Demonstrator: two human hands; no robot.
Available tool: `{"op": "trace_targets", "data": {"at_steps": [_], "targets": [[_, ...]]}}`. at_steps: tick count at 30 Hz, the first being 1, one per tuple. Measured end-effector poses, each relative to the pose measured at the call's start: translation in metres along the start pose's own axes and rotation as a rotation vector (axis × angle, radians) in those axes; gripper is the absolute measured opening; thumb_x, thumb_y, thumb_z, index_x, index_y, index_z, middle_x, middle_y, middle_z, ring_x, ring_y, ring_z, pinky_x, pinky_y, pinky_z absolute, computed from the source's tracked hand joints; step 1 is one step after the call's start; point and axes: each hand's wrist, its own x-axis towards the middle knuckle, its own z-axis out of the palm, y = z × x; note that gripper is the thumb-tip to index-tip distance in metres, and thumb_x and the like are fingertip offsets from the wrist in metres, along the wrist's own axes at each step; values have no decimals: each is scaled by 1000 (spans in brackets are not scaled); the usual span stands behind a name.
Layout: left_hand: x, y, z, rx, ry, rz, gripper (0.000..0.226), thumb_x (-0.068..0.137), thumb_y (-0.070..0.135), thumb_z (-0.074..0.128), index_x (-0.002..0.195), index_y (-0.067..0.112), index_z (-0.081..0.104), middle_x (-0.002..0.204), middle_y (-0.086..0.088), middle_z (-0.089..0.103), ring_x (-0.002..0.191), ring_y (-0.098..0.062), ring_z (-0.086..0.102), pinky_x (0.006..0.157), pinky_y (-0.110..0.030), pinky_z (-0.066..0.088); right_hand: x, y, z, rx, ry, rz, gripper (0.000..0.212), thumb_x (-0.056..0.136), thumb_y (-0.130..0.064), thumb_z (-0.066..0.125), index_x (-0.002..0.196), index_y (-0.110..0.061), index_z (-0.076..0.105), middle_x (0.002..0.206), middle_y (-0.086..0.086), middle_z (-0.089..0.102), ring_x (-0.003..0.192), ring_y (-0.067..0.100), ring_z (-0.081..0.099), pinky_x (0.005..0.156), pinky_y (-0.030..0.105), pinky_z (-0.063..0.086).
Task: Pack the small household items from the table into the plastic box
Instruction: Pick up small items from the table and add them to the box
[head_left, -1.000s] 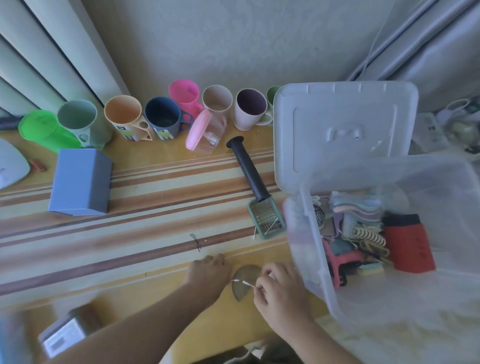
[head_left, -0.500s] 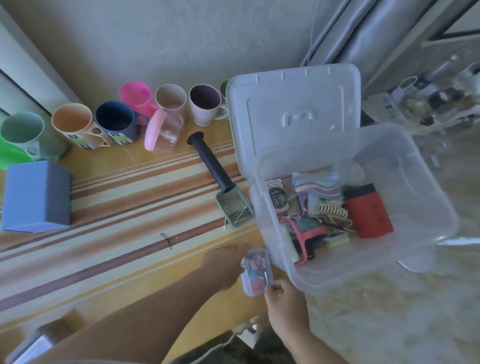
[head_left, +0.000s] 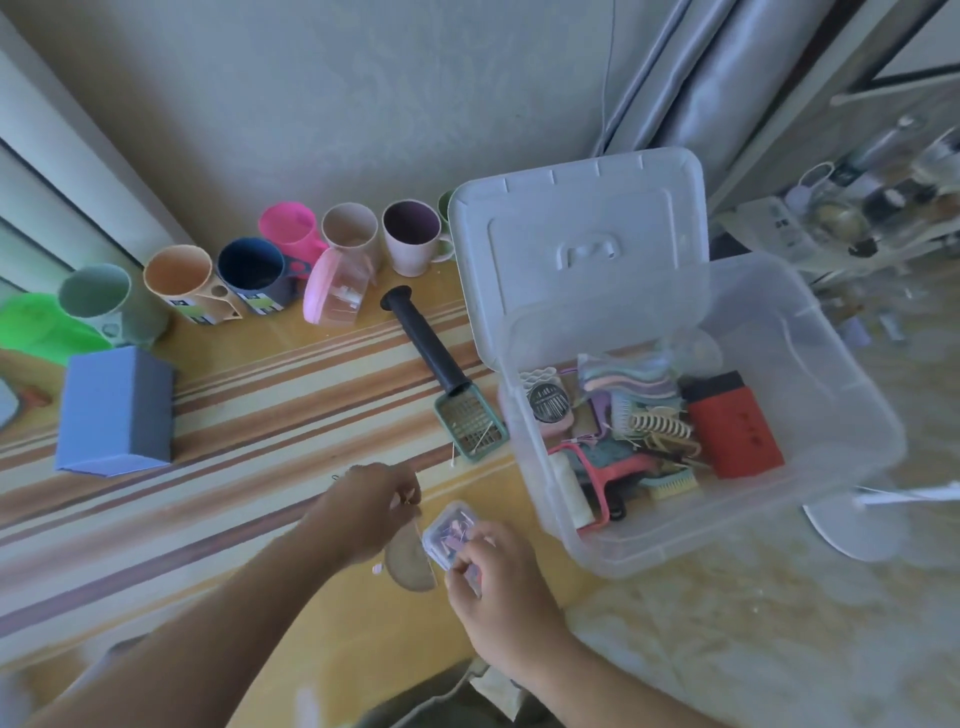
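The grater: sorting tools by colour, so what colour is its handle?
Black handle, with a green grater head; head view shows it.

A grey curtain (head_left: 727, 83) hangs behind the worktop (head_left: 208, 467), at its right end. Beyond that end stands a cluttered shelf (head_left: 857, 208); beside it lies pale patterned floor (head_left: 779, 623).

A pale, faintly patterned wall (head_left: 415, 93) fills the upper frame. Grey curtain folds (head_left: 727, 88) hang at the upper right, white vertical window trim (head_left: 67, 171) at the upper left. Below, a striped yellow-brown bench (head_left: 208, 467) is seen in soft daylight.
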Motion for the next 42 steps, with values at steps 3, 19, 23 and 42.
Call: {"op": "trace_targets", "data": {"at_steps": [3,19,23,42], "targets": [[1,37,-48,-108,178,86,17,90,39,74,105,33,70,82,14,67,78,-9,60,65,-19,42,-10,-43,-54,145,59,-232,13,95,-33,63,91,-21,67,112,-16,52,101,4,53,95,18,41],[81,234,-9,-51,147,137,7,81,26,73,79,19,72,80,-2,71,82,-24,65,75,-38,57,128,125,-224,-824,-172,53,20,98,-37,56,97,-36,76,122,-3,52,123,34,45,102,47,41],[108,241,21,-3,71,-51,12,84,29,68,83,17,68,87,-5,69,85,-27,66,71,-36,58,141,141,-229,-701,-211,61,23,103,-37,51,102,-36,74,129,-1,54,125,33,43,104,48,40],[125,242,39,-186,134,-135,70,85,23,75,145,33,40,103,-5,71,97,-29,66,77,-37,55,131,158,-242,-288,-247,-132,19,94,-42,64,111,-37,70,127,-9,59,123,17,52,102,41,48]]}}
